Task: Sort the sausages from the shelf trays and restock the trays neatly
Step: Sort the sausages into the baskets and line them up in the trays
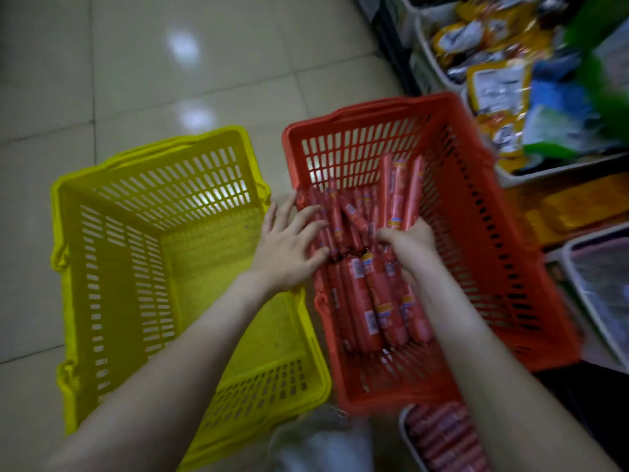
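A red plastic basket [476, 212] stands on the floor with several red-wrapped sausages [371, 301] lying in it. My left hand [289, 243] reaches over the basket's left wall, its fingers spread and straight on the smaller sausages [343, 216]. Inside the basket my right hand [408, 240] grips a bunch of long sausages [401, 189] that point up and away. A yellow basket [102, 267] sits to the left with nothing in it. At the bottom edge a white tray [406, 434] holds rows of small red sausages [442, 434].
Shelf trays [439, 63] at the upper right hold yellow, silver and blue-green snack packets. More trays [578, 287] line the right edge. Beige floor tiles [170, 63] spread to the upper left. A blurred pale object [323, 441] lies at the bottom centre.
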`<state>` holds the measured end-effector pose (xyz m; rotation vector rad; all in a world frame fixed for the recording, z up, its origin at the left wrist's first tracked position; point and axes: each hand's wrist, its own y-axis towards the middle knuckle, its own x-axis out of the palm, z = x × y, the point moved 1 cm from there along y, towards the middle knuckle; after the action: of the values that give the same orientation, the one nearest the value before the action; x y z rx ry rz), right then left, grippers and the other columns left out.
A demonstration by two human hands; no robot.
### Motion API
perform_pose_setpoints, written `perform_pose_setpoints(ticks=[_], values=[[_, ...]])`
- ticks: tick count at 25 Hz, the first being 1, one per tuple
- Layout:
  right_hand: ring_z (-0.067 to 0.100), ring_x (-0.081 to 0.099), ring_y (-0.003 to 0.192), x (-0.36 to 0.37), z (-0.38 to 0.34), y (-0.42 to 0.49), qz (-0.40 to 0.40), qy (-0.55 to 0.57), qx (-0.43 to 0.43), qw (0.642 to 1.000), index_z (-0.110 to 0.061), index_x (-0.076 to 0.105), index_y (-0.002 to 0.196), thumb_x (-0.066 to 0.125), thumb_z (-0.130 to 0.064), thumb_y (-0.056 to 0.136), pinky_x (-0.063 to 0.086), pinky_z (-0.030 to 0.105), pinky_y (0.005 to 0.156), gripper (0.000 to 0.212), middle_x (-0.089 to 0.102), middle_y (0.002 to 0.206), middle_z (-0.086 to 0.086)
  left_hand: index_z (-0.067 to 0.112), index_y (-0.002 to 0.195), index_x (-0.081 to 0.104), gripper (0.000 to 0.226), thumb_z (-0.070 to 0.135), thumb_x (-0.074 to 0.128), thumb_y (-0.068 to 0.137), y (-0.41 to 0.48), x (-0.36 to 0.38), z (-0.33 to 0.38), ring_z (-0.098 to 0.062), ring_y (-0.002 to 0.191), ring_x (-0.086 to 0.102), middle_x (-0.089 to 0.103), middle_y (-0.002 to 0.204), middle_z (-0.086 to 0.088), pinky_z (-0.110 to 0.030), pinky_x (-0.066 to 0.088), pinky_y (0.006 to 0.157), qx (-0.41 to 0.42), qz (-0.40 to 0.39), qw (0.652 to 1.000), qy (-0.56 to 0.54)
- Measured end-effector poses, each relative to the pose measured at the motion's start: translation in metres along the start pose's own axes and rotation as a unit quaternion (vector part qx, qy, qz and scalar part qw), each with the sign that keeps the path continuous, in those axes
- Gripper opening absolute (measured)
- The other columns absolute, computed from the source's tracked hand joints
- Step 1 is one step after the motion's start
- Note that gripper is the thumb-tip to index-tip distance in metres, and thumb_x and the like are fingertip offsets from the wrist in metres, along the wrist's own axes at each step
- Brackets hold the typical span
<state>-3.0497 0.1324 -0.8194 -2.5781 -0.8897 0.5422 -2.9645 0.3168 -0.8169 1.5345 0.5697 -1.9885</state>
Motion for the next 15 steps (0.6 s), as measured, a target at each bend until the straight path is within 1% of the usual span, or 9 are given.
perform_pose_setpoints(ticks=[2, 3, 4, 6, 7, 8, 9, 11, 15], values=[[0.006, 0.062, 0.058, -0.029, -0.023, -0.042, -0.025, 0.026, -0.01, 0.999, -0.007, 0.063, 0.101, 0.066, 0.013, 0.071, 0.053, 0.022, 0.061, 0.037, 0.067, 0.08, 0.007, 0.027, 0.129, 0.058, 0.056, 0.058, 0.034, 0.09, 0.003, -0.017, 0.026, -0.027, 0.148, 0.005, 0.037, 0.152, 0.001, -0.041, -0.006, 0.116, -0.094, -0.084, 0.991, -0.043], [0.011, 0.065, 0.064, -0.042, -0.033, -0.065, -0.041, 0.044, -0.009, 0.998, -0.006, 0.063, 0.102, 0.066, 0.012, 0.071, 0.055, 0.027, 0.067, 0.036, 0.069, 0.084, 0.011, 0.025, 0.128, 0.06, 0.05, 0.055, 0.038, 0.094, 0.002, -0.032, 0.048, -0.027, 0.147, 0.012, 0.041, 0.149, -0.001, -0.043, 0.0, 0.117, -0.127, -0.108, 0.978, -0.126], [0.019, 0.067, 0.072, -0.06, -0.046, -0.09, -0.062, 0.069, -0.009, 0.996, -0.004, 0.064, 0.104, 0.066, 0.012, 0.072, 0.056, 0.035, 0.073, 0.036, 0.07, 0.09, 0.016, 0.022, 0.125, 0.063, 0.047, 0.052, 0.043, 0.095, -0.001, -0.052, 0.077, -0.027, 0.142, 0.028, 0.051, 0.141, -0.005, -0.044, 0.015, 0.118, -0.142, -0.127, 0.944, -0.268], [0.025, 0.067, 0.084, -0.092, -0.07, -0.139, -0.122, 0.122, -0.024, 0.985, -0.004, 0.062, 0.111, 0.063, 0.015, 0.074, 0.055, 0.04, 0.079, 0.042, 0.069, 0.097, 0.017, 0.014, 0.114, 0.066, 0.043, 0.049, 0.048, 0.095, -0.013, -0.096, 0.139, -0.018, 0.111, 0.061, 0.068, 0.113, -0.004, -0.035, 0.046, 0.098, -0.154, -0.165, 0.793, -0.566], [0.023, 0.067, 0.088, -0.108, -0.081, -0.163, -0.148, 0.142, -0.041, 0.978, -0.006, 0.061, 0.115, 0.062, 0.017, 0.075, 0.055, 0.034, 0.078, 0.045, 0.07, 0.099, 0.014, 0.012, 0.11, 0.065, 0.036, 0.042, 0.05, 0.096, -0.022, -0.118, 0.168, -0.014, 0.096, 0.066, 0.07, 0.103, -0.005, -0.029, 0.052, 0.086, -0.146, -0.177, 0.722, -0.652], [0.02, 0.067, 0.091, -0.125, -0.091, -0.186, -0.169, 0.156, -0.056, 0.972, -0.009, 0.06, 0.117, 0.061, 0.017, 0.076, 0.054, 0.03, 0.078, 0.048, 0.07, 0.1, 0.011, 0.01, 0.108, 0.063, 0.03, 0.035, 0.052, 0.095, -0.032, -0.136, 0.191, -0.015, 0.087, 0.067, 0.069, 0.098, -0.007, -0.029, 0.054, 0.08, -0.128, -0.179, 0.668, -0.711], [0.019, 0.067, 0.093, -0.146, -0.101, -0.211, -0.178, 0.165, -0.071, 0.967, -0.011, 0.059, 0.119, 0.063, 0.015, 0.076, 0.054, 0.028, 0.079, 0.05, 0.07, 0.101, 0.008, 0.008, 0.109, 0.061, 0.03, 0.031, 0.054, 0.091, -0.045, -0.154, 0.214, -0.018, 0.085, 0.066, 0.068, 0.097, -0.01, -0.031, 0.054, 0.08, -0.107, -0.187, 0.638, -0.74], [0.018, 0.067, 0.09, -0.184, -0.111, -0.254, -0.178, 0.179, -0.087, 0.964, -0.011, 0.058, 0.12, 0.07, 0.006, 0.072, 0.054, 0.028, 0.077, 0.052, 0.071, 0.097, 0.006, 0.005, 0.109, 0.06, 0.032, 0.03, 0.054, 0.089, -0.069, -0.181, 0.253, -0.02, 0.083, 0.065, 0.067, 0.094, -0.012, -0.031, 0.053, 0.08, -0.067, -0.214, 0.609, -0.761], [0.02, 0.064, 0.083, -0.266, -0.102, -0.332, -0.104, 0.184, -0.074, 0.975, -0.009, 0.059, 0.116, 0.07, -0.01, 0.076, 0.054, 0.028, 0.072, 0.042, 0.067, 0.092, 0.01, 0.008, 0.107, 0.06, 0.022, 0.021, 0.045, 0.1, -0.119, -0.196, 0.337, -0.014, 0.08, 0.066, 0.069, 0.088, -0.005, -0.024, 0.055, 0.075, -0.02, -0.283, 0.605, -0.744]])
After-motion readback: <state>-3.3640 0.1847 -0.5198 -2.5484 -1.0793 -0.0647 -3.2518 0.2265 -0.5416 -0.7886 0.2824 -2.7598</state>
